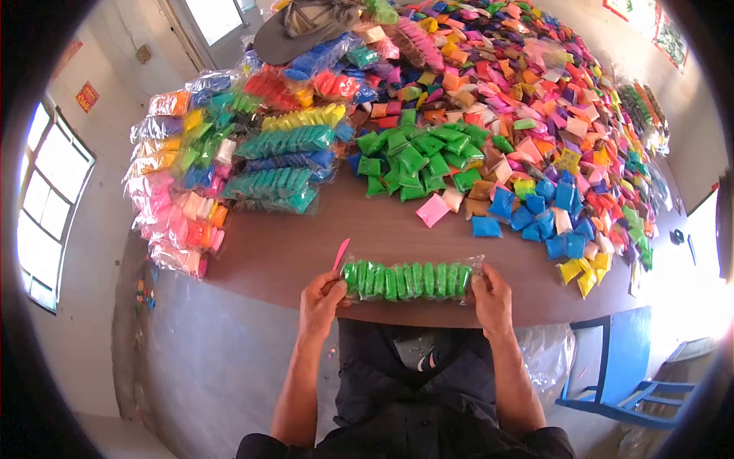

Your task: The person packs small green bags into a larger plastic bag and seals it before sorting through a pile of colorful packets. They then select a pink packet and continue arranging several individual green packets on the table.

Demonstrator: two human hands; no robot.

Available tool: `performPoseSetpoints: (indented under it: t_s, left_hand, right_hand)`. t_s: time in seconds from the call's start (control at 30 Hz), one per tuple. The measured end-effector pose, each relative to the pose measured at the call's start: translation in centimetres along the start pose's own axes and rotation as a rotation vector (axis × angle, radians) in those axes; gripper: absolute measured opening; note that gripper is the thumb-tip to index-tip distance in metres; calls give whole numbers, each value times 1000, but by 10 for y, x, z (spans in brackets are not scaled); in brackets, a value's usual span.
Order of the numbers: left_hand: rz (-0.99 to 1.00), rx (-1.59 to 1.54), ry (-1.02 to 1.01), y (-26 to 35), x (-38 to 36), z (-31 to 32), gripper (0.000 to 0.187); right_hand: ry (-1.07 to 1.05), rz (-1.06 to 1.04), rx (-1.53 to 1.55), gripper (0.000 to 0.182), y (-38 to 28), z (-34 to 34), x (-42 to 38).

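Stretched between my two hands near the table's front edge is a clear bag holding a row of several green packets [407, 281]. My left hand [324, 294] grips its left end, fingers closed, and a pink strip [342, 253] sticks up beside the fingers. The right end of the bag is pinched in my right hand [491, 293]. Beyond the bag lies a heap of loose green packets [413, 159], with a pink packet [433, 210] and a blue packet [486, 226] in front of it.
Bagged rows of packets [283, 141] are stacked on the left of the brown table [267, 252]. A large multicoloured packet pile [535, 99] covers the back and right. A dark cap [302, 32] tops the bags. A blue chair [612, 367] stands at lower right.
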State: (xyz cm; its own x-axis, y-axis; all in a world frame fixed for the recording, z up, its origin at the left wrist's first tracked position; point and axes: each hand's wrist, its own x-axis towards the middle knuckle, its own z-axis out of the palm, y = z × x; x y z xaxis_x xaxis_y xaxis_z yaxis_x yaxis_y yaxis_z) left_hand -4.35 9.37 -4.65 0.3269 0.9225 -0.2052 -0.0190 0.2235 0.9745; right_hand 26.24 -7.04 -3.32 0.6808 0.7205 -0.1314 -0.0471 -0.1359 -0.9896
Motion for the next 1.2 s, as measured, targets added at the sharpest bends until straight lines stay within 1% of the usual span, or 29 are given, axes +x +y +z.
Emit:
performPoseSetpoints:
  t_s: [0.07,0.13,0.17,0.27,0.4,0.57,0.67,0.73,0.77,0.87,0.97,1.0,1.03,1.07,1.1,1.17,1.2]
  left_hand:
    - [-63,-37,5,2,0,-2,32]
    - [-90,-156,-25,4,0,0,28]
    - [-104,-216,-41,4,0,0,26]
    - [-156,-266,-61,8,2,0,17]
    - [-209,-193,-76,17,0,3,12]
    - [-162,-111,-89,15,-2,7,15]
    - [-127,-127,-159,10,1,3,16]
    - [-149,-110,-154,10,1,3,11]
    - [-159,-102,-153,10,1,5,12]
    - [-173,-132,-72,26,-2,16,31]
    - [-119,-33,-81,20,-1,14,49]
    - [-126,0,-145,23,1,14,50]
    - [-122,-13,-131,25,0,15,44]
    - [-116,-25,-114,27,-3,16,39]
    - [-109,-36,-96,29,-5,16,34]
    - [-113,208,-67,28,-3,20,34]
    - [-106,329,-29,30,-2,20,34]
  right_hand:
    - [-17,-15,-11,36,8,-2,3]
    - [-57,-40,-7,39,20,-7,9]
    - [-50,-42,-42,39,25,-10,10]
    - [-26,-52,-125,40,30,-10,11]
    - [1,-84,-184,41,26,-9,9]
    - [-39,-77,-219,42,9,-8,8]
    - [-31,-95,-267,41,-1,-6,4]
    - [-13,-71,-269,41,-4,-7,2]
    - [-25,-71,-235,41,-4,-7,2]
    - [-23,-50,-138,41,-5,-12,3]
    - [-22,38,-10,41,1,-14,3]
    - [-42,84,37,41,3,-14,4]
    - [-66,129,86,41,4,-14,5]
    - [-46,145,138,41,4,-13,4]
    - [-7,124,127,41,5,-11,4]
    - [58,72,105,42,10,-10,0]
    - [87,99,93,42,14,-9,-1]
